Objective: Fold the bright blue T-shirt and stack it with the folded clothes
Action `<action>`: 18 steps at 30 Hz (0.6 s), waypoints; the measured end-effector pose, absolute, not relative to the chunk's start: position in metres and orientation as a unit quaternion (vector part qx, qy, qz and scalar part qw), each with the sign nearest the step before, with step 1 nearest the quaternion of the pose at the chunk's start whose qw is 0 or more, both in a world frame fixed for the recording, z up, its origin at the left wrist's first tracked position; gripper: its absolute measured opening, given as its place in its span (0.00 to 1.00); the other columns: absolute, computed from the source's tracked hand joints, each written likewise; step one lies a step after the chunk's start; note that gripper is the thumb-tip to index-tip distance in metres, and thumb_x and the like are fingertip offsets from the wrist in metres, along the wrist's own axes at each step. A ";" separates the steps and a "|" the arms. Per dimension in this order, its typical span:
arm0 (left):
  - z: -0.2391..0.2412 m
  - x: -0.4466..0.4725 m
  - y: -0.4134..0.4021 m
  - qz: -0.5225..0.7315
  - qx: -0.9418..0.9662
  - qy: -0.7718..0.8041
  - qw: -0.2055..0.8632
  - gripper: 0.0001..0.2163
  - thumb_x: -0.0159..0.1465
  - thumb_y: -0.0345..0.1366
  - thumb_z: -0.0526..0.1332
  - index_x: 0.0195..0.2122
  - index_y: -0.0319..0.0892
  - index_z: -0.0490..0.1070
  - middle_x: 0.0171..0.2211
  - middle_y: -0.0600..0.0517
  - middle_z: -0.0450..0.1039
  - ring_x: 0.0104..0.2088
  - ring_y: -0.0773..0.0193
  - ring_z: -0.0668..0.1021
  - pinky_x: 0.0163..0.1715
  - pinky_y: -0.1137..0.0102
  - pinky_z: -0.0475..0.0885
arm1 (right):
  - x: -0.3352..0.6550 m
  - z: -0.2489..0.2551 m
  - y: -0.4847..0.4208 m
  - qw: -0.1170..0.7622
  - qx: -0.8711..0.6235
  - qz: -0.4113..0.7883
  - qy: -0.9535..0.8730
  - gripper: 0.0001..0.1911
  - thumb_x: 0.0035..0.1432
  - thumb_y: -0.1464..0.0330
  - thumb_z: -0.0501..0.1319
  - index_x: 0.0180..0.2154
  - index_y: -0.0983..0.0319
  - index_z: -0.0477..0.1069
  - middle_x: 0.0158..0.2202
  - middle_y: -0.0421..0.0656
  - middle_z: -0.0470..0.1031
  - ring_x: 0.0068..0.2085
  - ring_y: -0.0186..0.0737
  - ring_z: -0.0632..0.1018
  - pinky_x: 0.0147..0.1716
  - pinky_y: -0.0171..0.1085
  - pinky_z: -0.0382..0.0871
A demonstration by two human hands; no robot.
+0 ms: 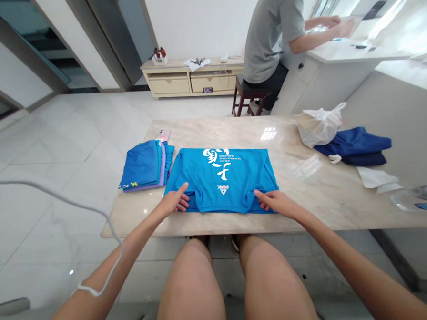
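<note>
A blue T-shirt with white lettering and a logo lies folded across on the table in front of me. Its collar edge is toward me, and the printing reads upside down from here. My left hand rests at the shirt's near left corner, thumb apart from the fingers, touching the fabric. At the near right corner, my right hand also touches the cloth, its fingers apart. Left of the shirt sits a stack of folded clothes, blue with a purple layer.
The marble-patterned table also bears a phone, a white plastic bag, dark blue clothing and white paper. A white cable crosses my left forearm. Beyond, a person in a grey shirt sits at a counter.
</note>
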State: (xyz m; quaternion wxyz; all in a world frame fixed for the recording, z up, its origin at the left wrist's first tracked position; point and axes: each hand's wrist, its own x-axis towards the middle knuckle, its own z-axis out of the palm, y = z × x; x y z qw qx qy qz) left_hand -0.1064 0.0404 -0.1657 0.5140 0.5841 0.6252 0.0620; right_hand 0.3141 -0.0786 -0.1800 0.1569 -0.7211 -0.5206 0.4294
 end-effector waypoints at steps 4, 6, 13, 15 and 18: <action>-0.153 -0.099 0.073 0.040 0.512 0.678 0.527 0.40 0.60 0.79 0.54 0.31 0.41 0.79 0.34 0.37 0.85 0.33 0.49 0.87 0.27 0.67 0.73 | 0.332 -0.168 -0.054 0.109 -0.823 0.311 -0.463 0.40 0.68 0.32 0.52 0.33 0.59 0.80 0.35 0.56 0.84 0.39 0.57 0.86 0.38 0.46 0.78; -0.156 -0.091 0.080 0.042 0.530 0.690 0.491 0.35 0.60 0.74 0.62 0.28 0.41 0.78 0.32 0.38 0.85 0.31 0.52 0.86 0.28 0.68 0.73 | 0.331 -0.166 -0.046 0.073 -0.850 0.225 -0.470 0.39 0.67 0.32 0.53 0.36 0.59 0.81 0.38 0.58 0.84 0.44 0.63 0.86 0.40 0.49 0.77; -0.177 -0.116 0.076 0.038 0.681 0.619 0.390 0.19 0.58 0.55 0.70 0.22 0.46 0.76 0.25 0.48 0.82 0.29 0.55 0.83 0.30 0.68 0.73 | 0.347 -0.179 -0.056 0.020 -0.821 0.206 -0.532 0.11 0.61 0.57 0.70 0.37 0.57 0.83 0.41 0.50 0.86 0.43 0.55 0.86 0.36 0.41 0.72; -0.174 -0.133 0.083 0.022 0.709 0.625 0.326 0.17 0.57 0.55 0.71 0.26 0.46 0.78 0.26 0.48 0.82 0.31 0.53 0.83 0.30 0.67 0.71 | 0.365 -0.180 -0.054 0.014 -0.808 0.229 -0.543 0.11 0.59 0.57 0.72 0.31 0.56 0.82 0.35 0.48 0.85 0.38 0.52 0.85 0.34 0.40 0.71; -0.167 -0.139 0.109 0.067 0.727 0.647 0.222 0.17 0.59 0.56 0.70 0.33 0.47 0.80 0.35 0.45 0.86 0.39 0.47 0.85 0.34 0.65 0.72 | 0.384 -0.179 -0.030 0.072 -0.806 0.216 -0.546 0.15 0.61 0.53 0.71 0.31 0.58 0.82 0.33 0.49 0.85 0.38 0.52 0.85 0.36 0.41 0.73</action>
